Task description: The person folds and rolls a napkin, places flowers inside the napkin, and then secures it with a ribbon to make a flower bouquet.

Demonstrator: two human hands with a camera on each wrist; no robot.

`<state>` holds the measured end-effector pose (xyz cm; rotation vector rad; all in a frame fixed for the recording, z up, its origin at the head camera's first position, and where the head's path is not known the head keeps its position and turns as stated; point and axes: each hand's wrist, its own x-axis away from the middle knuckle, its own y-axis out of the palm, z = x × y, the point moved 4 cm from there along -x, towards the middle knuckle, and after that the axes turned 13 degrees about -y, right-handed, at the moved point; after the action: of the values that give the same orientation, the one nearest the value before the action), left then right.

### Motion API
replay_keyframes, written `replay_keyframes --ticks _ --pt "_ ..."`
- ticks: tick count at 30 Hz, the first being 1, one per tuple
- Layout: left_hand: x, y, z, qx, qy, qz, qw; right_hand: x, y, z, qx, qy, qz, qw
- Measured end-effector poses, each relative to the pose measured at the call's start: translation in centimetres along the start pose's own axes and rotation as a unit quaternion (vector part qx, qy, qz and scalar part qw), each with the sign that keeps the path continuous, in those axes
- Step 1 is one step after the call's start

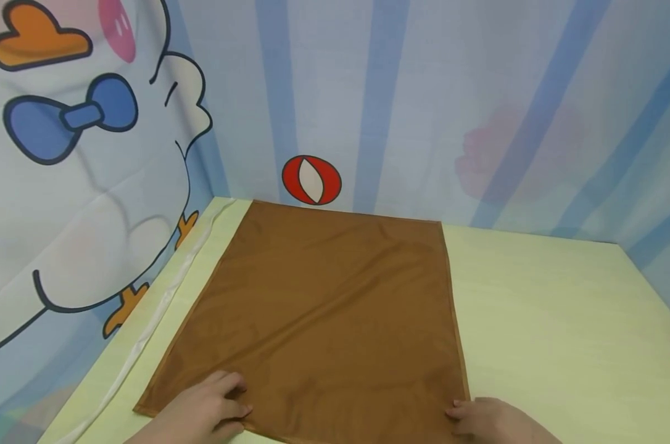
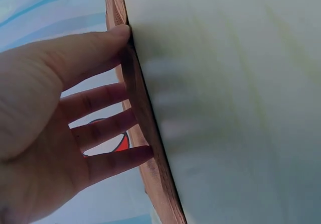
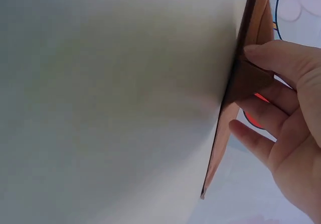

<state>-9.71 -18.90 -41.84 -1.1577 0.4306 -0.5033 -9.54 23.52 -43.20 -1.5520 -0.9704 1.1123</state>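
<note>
A brown cloth point(image 1: 335, 296) lies spread out on the pale yellow tabletop, with a few soft diagonal creases across it. At its near edge, towards the left corner, my left hand point(image 1: 202, 410) rests with fingers apart; in the left wrist view the fingers point(image 2: 103, 101) reach fairly straight onto the fabric and the thumb touches it. By the near right part of the cloth, my right hand point(image 1: 493, 419) pinches the fabric. A small raised flap of the cloth point(image 3: 249, 81) shows between its thumb and forefinger in the right wrist view, the other fingers lying lower.
A white strip point(image 1: 157, 314) runs along the table's left side. Pale blue striped fabric walls point(image 1: 329, 92) rise behind and beside the table point(image 1: 546, 308), printed with a red and white ball point(image 1: 311, 180) and a large white bird with a blue bow tie point(image 1: 82, 115).
</note>
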Motion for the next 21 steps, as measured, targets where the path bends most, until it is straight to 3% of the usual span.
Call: replay_keyframes --ticks 2,4,5,6,8,9,12,14,17,21 --pt "-0.1 0.0 0.0 -0.001 -0.001 -0.001 1.0 0.0 -0.2 0.4 -0.06 0.099 -0.054 0.9918" --pt "-0.2 0.0 0.1 -0.004 -0.007 -0.002 1.0 0.2 -0.7 0.7 -0.142 0.227 -0.081 0.9601" --pt "-0.2 -0.1 0.1 -0.007 -0.01 -0.001 0.9999 0.3 -1.0 0.7 -0.171 0.259 -0.056 0.949" --pt "-0.2 -0.1 0.1 -0.01 -0.014 -0.001 0.9999 0.3 -1.5 0.7 -0.177 0.267 -0.038 0.9466" --pt "-0.3 -0.1 0.2 -0.015 -0.02 -0.001 0.9997 0.4 -2.3 1.1 -0.199 0.301 -0.032 0.9319" --pt "-0.4 -0.1 0.2 -0.017 -0.023 -0.001 0.9996 0.3 -2.7 1.3 -0.199 0.293 -0.031 0.9347" --pt "-0.5 -0.2 0.1 -0.012 -0.04 -0.023 0.9989 -0.2 -4.0 2.1 -0.152 0.2 0.014 0.9679" --pt "-0.6 -0.1 0.0 -0.007 -0.055 -0.049 0.9973 -0.6 -5.0 2.7 -0.134 0.158 0.054 0.9768" --pt "-0.5 0.1 -0.2 -0.009 -0.071 -0.077 0.9945 -1.2 -6.4 3.4 -0.114 0.131 0.111 0.9785" --pt "-0.6 0.2 0.1 -0.028 -0.059 -0.059 0.9961 -2.2 -8.0 4.4 -0.118 0.145 0.138 0.9727"
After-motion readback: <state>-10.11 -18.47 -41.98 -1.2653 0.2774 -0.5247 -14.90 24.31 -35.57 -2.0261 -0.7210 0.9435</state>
